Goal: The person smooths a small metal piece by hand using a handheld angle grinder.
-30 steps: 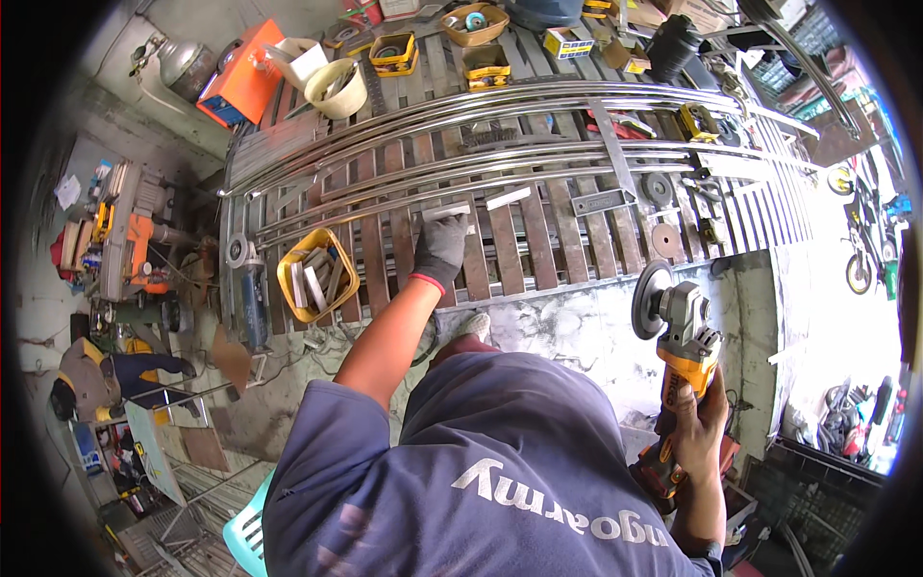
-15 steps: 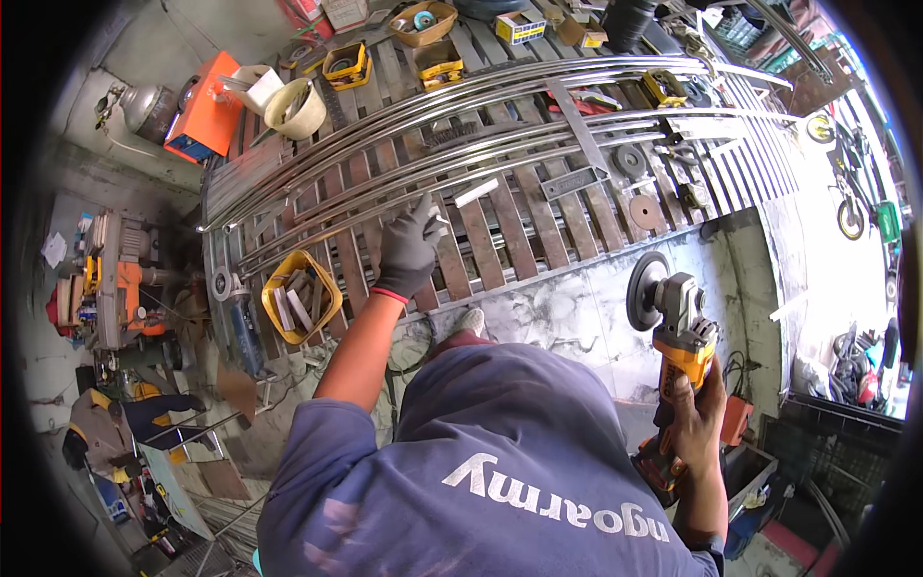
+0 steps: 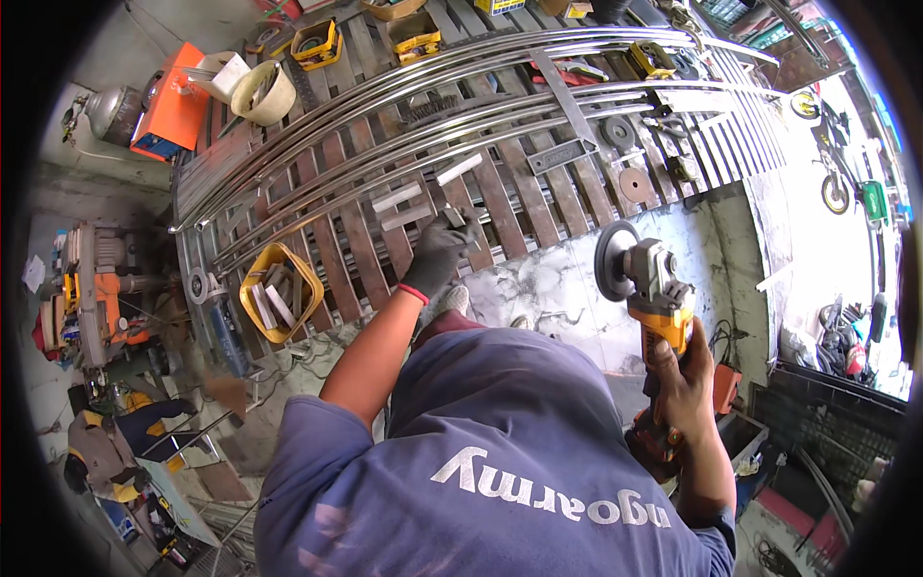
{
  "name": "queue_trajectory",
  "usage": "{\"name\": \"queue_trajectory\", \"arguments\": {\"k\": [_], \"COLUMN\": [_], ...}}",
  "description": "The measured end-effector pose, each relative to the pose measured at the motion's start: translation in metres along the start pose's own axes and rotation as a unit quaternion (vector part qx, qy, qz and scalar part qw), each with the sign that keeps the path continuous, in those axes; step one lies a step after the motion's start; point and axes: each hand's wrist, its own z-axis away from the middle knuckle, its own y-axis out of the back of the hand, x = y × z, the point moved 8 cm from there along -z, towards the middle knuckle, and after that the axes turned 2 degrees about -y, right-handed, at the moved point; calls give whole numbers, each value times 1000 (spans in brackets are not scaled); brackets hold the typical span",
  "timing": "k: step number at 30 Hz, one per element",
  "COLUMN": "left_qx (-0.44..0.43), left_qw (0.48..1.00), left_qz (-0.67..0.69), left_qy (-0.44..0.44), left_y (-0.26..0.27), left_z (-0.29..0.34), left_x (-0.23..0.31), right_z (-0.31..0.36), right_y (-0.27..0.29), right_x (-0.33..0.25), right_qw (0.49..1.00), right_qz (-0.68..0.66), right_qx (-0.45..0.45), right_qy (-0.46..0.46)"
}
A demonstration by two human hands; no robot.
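Observation:
My left hand [image 3: 439,255], in a dark grey glove with a red cuff, is at the near edge of the slatted metal bench. Its fingers are closed round a short metal piece [image 3: 454,217], partly hidden by the glove. Just left of it lie two short metal bars [image 3: 397,197], and a third pale bar [image 3: 459,169] rests farther back. My bare right hand [image 3: 685,380] grips a yellow and black cordless angle grinder [image 3: 663,308] by its body, held up off the bench's near side. The grinder's dark round disc [image 3: 616,261] faces left.
Long shiny metal rods [image 3: 385,106] run across the bench [image 3: 538,216]. A yellow tub [image 3: 313,288] of metal offcuts stands at the left, beside a blue grinder [image 3: 229,337]. A flat brown disc [image 3: 635,185] lies right. Another person [image 3: 106,447] is at lower left.
My left hand has shifted right and closer to the bench's near edge, uncovering two short bars. The view has moved slightly; my right hand still holds the grinder.

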Motion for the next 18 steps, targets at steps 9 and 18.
{"name": "queue_trajectory", "arguments": {"k": [9, 18], "left_qx": [-10, -42], "left_qw": [986, 948], "left_qz": [-98, -181], "left_qy": [-137, -258], "left_y": [-28, -30], "left_z": [1, 2], "left_x": [-34, -14], "right_z": [-42, -52], "right_y": [-48, -107], "right_x": [40, 26], "right_qw": [961, 918], "right_qz": [275, 370], "right_qx": [-32, -140], "right_qy": [16, 15]}}
